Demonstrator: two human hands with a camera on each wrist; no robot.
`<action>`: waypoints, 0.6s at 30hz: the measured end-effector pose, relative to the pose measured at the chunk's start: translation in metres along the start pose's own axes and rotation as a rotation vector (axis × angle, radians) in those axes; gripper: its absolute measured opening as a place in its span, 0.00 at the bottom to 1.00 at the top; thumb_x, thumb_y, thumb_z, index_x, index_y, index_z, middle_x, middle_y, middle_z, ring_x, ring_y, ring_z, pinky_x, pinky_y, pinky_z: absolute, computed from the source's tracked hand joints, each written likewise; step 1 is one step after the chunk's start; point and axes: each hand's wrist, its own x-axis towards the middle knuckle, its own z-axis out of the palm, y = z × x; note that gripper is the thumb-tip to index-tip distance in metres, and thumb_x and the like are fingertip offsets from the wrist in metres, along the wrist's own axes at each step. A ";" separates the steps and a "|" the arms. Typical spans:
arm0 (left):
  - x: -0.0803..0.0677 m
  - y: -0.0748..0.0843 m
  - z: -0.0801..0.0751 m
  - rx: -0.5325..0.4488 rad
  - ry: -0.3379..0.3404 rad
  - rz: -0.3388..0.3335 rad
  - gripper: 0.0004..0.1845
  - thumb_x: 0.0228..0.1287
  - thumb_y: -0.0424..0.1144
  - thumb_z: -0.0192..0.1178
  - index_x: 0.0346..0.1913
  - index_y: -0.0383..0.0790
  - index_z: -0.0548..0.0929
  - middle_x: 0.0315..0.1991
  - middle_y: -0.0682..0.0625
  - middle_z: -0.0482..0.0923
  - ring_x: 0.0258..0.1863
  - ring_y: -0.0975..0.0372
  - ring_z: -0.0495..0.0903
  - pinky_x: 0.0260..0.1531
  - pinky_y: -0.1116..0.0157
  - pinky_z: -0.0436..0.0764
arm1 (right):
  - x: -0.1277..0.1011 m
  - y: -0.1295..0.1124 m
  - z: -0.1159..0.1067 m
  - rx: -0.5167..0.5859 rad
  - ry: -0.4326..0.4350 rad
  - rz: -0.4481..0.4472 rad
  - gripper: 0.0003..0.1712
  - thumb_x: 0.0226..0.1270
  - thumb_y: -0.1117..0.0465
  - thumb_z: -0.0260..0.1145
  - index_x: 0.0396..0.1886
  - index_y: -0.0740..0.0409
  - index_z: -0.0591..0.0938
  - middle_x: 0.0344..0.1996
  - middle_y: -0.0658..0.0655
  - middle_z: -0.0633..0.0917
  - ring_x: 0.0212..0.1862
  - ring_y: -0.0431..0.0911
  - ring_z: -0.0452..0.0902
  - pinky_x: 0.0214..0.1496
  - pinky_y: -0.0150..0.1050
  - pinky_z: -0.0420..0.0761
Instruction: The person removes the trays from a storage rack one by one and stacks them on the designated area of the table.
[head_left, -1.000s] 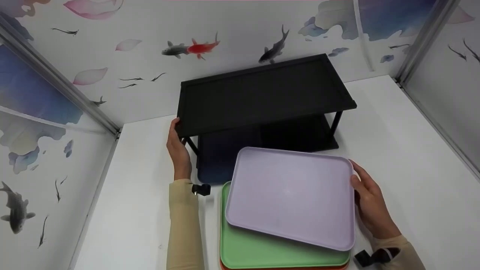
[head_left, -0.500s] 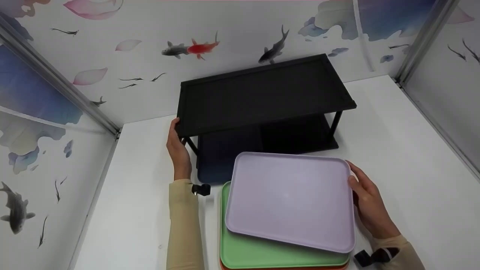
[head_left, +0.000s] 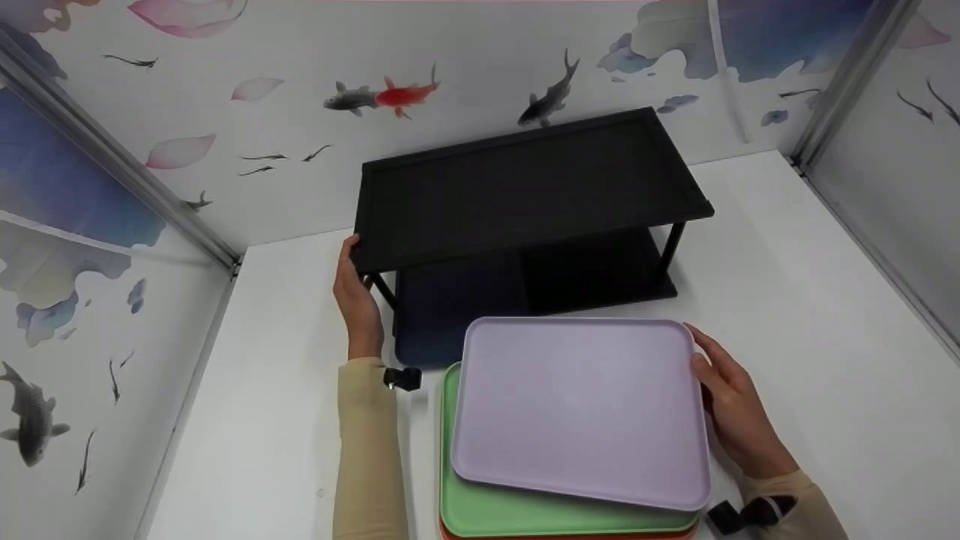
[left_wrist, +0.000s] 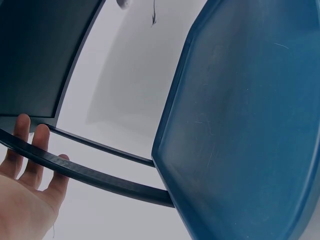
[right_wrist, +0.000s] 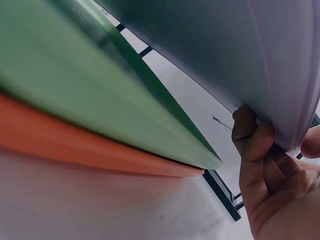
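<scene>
My right hand (head_left: 739, 412) pinches the right edge of a lilac tray (head_left: 577, 412), thumb on its rim and fingers curled beneath. In the right wrist view a gap separates the lilac tray (right_wrist: 220, 45) from the green tray (right_wrist: 100, 95) below. That green tray (head_left: 540, 514) lies on an orange tray (head_left: 570, 536). My left hand (head_left: 358, 307) touches the left front corner of a black two-tier rack (head_left: 525, 195). In the left wrist view its extended fingers (left_wrist: 34, 172) lie against a rack bar (left_wrist: 100, 177). A dark blue tray (head_left: 431, 345) sits on the lower shelf's left part, jutting out in front.
A white table (head_left: 277, 405) carries everything. The rack stands at an angle near the printed back wall (head_left: 480, 52), its lower right shelf (head_left: 592, 274) black and bare. Side walls with metal corner posts (head_left: 142, 165) close in the left and right.
The far edge of the lilac tray has come down and nearer, so more of the rack's lower shelf shows. My right hand has shifted slightly left with it; the left hand stays put.
</scene>
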 end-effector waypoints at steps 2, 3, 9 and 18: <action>0.000 0.000 0.000 -0.009 0.000 -0.005 0.27 0.86 0.51 0.31 0.74 0.46 0.71 0.73 0.50 0.71 0.70 0.58 0.71 0.71 0.50 0.66 | 0.000 -0.001 0.000 -0.003 -0.002 0.015 0.35 0.84 0.47 0.49 0.82 0.53 0.56 0.62 0.45 0.77 0.53 0.40 0.81 0.50 0.35 0.84; 0.000 0.001 0.000 -0.011 0.000 -0.006 0.27 0.86 0.49 0.30 0.74 0.45 0.71 0.73 0.49 0.71 0.70 0.58 0.71 0.71 0.50 0.66 | 0.000 -0.001 0.000 -0.008 -0.003 0.019 0.35 0.84 0.47 0.49 0.83 0.53 0.56 0.61 0.45 0.78 0.52 0.40 0.81 0.49 0.36 0.84; -0.006 0.016 0.004 -0.007 -0.005 -0.019 0.26 0.86 0.45 0.30 0.75 0.40 0.69 0.75 0.45 0.68 0.72 0.56 0.69 0.72 0.49 0.65 | 0.000 0.000 0.002 -0.008 -0.009 0.020 0.34 0.84 0.48 0.49 0.82 0.53 0.57 0.57 0.47 0.81 0.49 0.41 0.82 0.47 0.36 0.84; -0.009 0.025 0.006 -0.015 0.007 -0.043 0.26 0.86 0.45 0.31 0.74 0.40 0.70 0.74 0.45 0.69 0.72 0.56 0.68 0.73 0.51 0.65 | 0.002 0.001 0.003 -0.028 -0.027 0.007 0.34 0.85 0.49 0.49 0.82 0.55 0.57 0.56 0.48 0.82 0.47 0.42 0.83 0.45 0.37 0.85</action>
